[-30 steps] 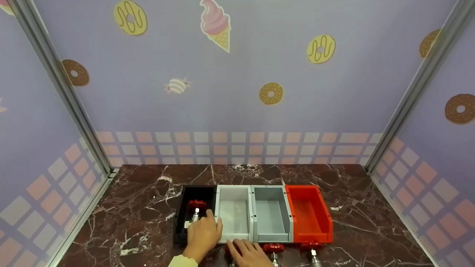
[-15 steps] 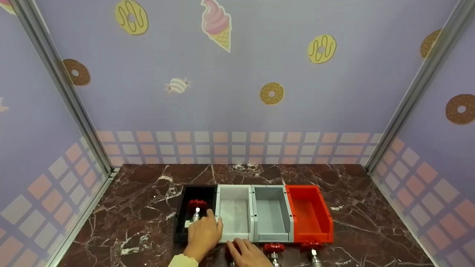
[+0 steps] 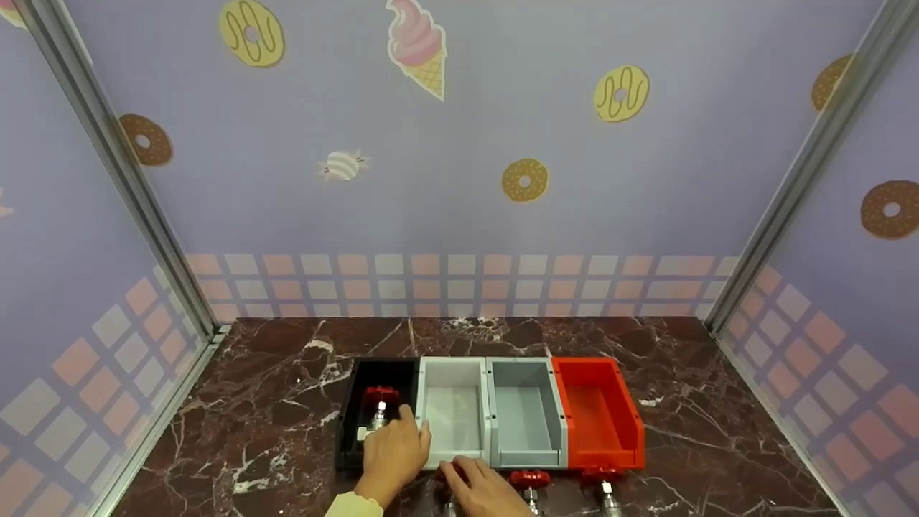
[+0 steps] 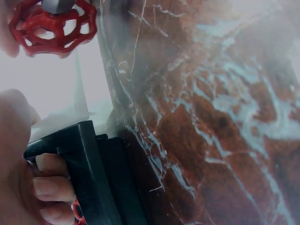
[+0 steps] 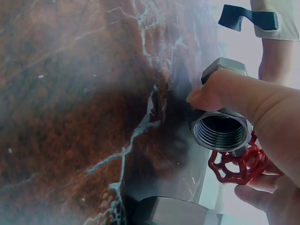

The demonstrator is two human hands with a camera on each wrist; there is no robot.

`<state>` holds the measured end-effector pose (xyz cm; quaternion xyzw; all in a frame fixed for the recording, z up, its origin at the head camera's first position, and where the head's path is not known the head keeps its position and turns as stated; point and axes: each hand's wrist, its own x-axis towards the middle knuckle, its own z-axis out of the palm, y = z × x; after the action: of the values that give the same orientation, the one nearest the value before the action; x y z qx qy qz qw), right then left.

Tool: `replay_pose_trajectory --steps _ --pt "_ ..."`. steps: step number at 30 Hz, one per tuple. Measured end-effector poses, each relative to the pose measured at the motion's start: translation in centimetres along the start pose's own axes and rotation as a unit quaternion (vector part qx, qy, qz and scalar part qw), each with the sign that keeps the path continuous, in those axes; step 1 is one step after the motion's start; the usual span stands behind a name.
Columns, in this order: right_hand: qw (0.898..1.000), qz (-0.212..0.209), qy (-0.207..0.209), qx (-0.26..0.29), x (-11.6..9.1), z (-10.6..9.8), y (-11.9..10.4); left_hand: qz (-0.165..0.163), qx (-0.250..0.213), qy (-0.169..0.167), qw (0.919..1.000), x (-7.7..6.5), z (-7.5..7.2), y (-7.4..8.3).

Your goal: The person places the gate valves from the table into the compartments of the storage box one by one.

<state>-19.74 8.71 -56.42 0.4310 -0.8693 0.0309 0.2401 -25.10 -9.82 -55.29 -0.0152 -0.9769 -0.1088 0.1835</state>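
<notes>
In the head view my left hand [image 3: 396,452] lies over the front right of the black bin [image 3: 348,445]. The left wrist view has its fingers [image 4: 54,187] curled inside that bin and its thumb on the white bin's side, gripping the wall. A metal valve with a red handwheel [image 3: 381,395] stands in the black bin, partly hidden by this hand. My right hand [image 3: 487,492] holds another valve [image 5: 220,129] in front of the white bin [image 3: 454,416]. Its thumb lies across the threaded metal body, and its fingers are by the red handwheel [image 5: 239,166].
Right of the white bin stand a grey bin [image 3: 528,416] and a red bin [image 3: 596,416], side by side. Two more valves with red handwheels, one near the grey bin [image 3: 530,480] and one near the red bin [image 3: 603,474], lie in front on the marble-patterned table [image 3: 273,402].
My right hand's fingers have shifted slightly, showing more of the valve beside them. The left hand and the bins have stayed put.
</notes>
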Motion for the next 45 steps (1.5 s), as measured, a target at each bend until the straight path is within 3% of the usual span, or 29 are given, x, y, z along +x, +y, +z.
replay_pose_trajectory --steps 7,19,28,34,45 --pt "1.000 0.001 0.006 0.004 0.7 -0.9 -0.1 -0.003 -0.003 -0.002 1.0000 0.0 0.0 0.0" --pt "0.996 0.031 -0.031 0.080 1.7 -2.7 0.7 0.000 -0.011 -0.007 0.9999 -0.1 -0.1 0.0" --pt "0.985 0.063 -0.057 0.150 2.4 -3.2 1.5 0.011 -0.004 0.010 0.9999 -0.3 -0.3 -0.1" --pt "0.983 0.087 -0.048 0.157 3.1 -3.2 1.6 0.001 -0.012 -0.004 0.9999 -0.3 -0.2 0.0" --pt "0.981 0.108 -0.040 0.159 4.2 -3.2 2.4 0.012 -0.001 0.004 0.9999 -0.3 0.0 -0.2"
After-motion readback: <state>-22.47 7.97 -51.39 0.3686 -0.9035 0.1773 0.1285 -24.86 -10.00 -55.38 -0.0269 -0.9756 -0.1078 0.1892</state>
